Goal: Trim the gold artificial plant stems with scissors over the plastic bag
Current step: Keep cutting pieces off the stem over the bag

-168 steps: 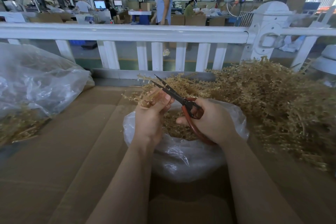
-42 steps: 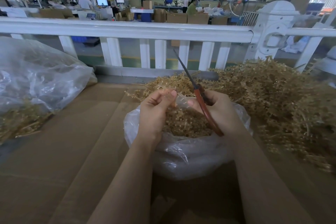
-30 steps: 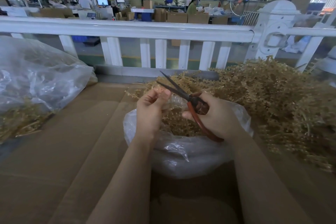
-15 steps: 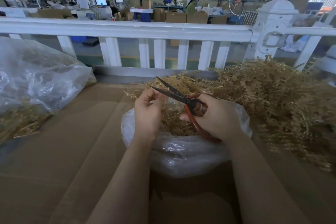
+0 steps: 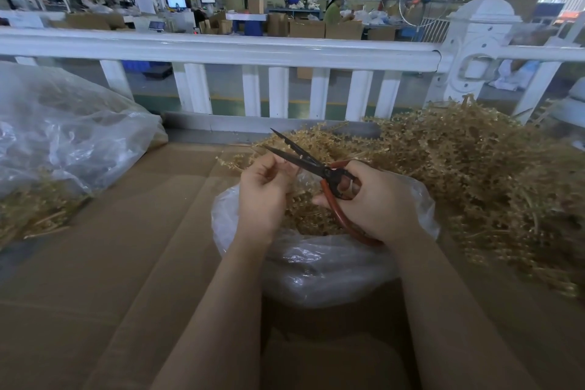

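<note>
Since half a second ago the scissors [image 5: 311, 165] barely shift, blades apart. I'm mid-cut: left hand [image 5: 264, 191] pinches a stem [image 5: 292, 172] over the bag [image 5: 316, 269]; right hand [image 5: 376, 199], grip wrapped round the handles, closes next.

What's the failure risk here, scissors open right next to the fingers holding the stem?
1. The scissors are open with their blades right beside the left hand pinching a thin gold stem; a slightly off cut could nick a finger.
2. The plastic bag has a narrow mouth under the right hand; trimmings could miss onto the cardboard.
</note>
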Motion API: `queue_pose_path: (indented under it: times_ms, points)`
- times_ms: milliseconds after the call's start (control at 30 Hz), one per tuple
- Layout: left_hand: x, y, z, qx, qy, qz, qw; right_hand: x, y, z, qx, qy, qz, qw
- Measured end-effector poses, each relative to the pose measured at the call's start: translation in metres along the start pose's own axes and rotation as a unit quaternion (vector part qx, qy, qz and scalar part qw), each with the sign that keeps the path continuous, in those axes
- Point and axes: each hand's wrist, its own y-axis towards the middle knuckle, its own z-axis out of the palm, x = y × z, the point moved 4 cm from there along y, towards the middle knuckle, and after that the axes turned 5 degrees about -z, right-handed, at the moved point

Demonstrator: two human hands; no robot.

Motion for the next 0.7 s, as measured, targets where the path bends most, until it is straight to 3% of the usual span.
queue_pose_path:
  times_ms: [167,367,533,700]
  points:
    - [0.0011,0.0000,-0.0003,0.008,-0.034,-0.035,0.999,0.0011,-0.0012,-0.0007,0.006,0.014,0.003,1.000]
    - [0.0010,-0.0006,-0.0006,0.009,-0.033,-0.021,0.999,-0.0007,-0.0001,0.0032,0.013,0.026,0.023,0.999]
    - [0.0002,-0.0009,-0.0034,-0.036,-0.055,-0.016,0.998,-0.0018,-0.0011,0.0024,0.003,0.031,0.017,0.999]
    - [0.0010,-0.0007,-0.0034,-0.038,-0.015,0.008,0.999,0.0001,-0.0007,0.0009,-0.002,0.003,0.001,1.000]
